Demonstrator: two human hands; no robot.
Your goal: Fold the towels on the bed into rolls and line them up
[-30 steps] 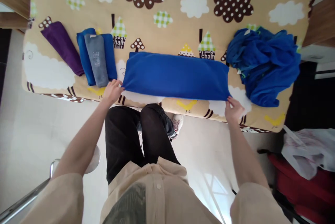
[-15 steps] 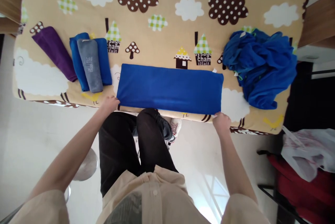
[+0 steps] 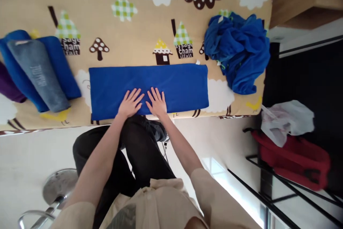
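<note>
A blue towel (image 3: 182, 86), folded into a long flat strip, lies along the near edge of the patterned cloth. My left hand (image 3: 130, 103) rests flat on it just left of its middle, fingers spread. Beside it, my right hand (image 3: 157, 103) also lies flat on the towel with fingers apart. Neither hand grips anything. Part of the towel's near edge is hidden under my hands.
A crumpled blue cloth heap (image 3: 238, 50) lies to the right. On the left are a rolled grey towel (image 3: 40, 75), blue folded towels (image 3: 57, 64) and a purple roll (image 3: 9, 84). A red bag (image 3: 294, 161) and a white plastic bag (image 3: 288, 120) sit at lower right.
Both hands have let go of the towel's near corners and moved inward to lie flat near its middle. The view has shifted to the right.
</note>
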